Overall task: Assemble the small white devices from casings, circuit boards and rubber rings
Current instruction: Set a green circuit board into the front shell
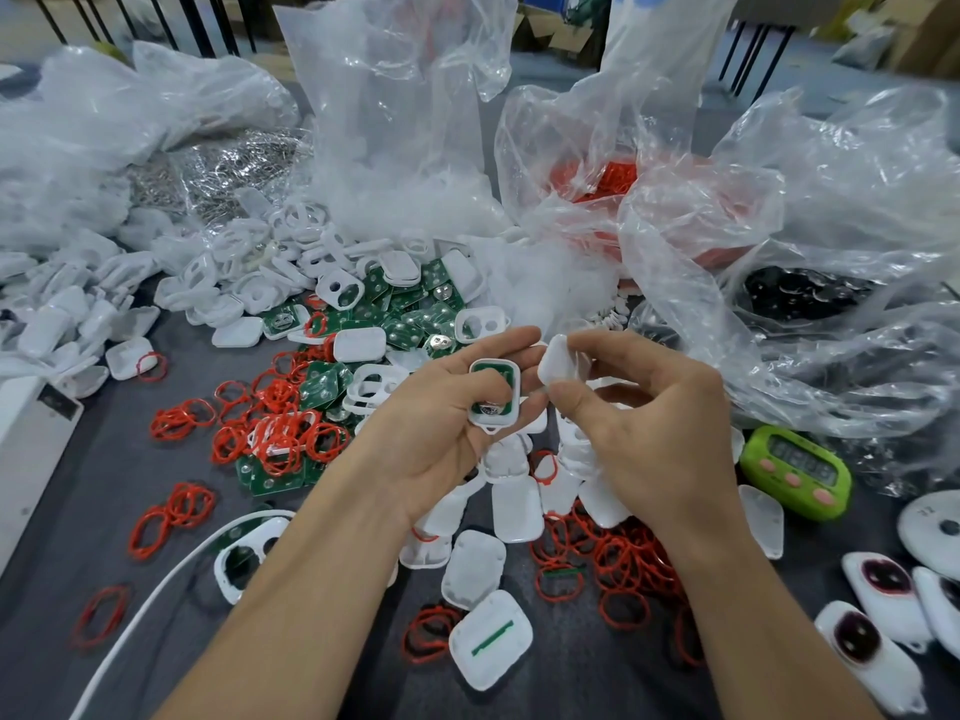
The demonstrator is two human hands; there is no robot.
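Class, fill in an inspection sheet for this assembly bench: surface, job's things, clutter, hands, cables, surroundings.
Surface: grey table, largely covered with parts.
Job's things: white casings, green boards and red rings in loose heaps; devices with dark buttons at the right edge.
Clutter: crumpled plastic bags along the back; green timer on the right.
Hands: left hand holds a filled casing, board showing, thumb on it; right hand pinches a white cover beside it.
Cables: one white cable at the near left.
Surroundings: cardboard boxes and black bars behind the table.
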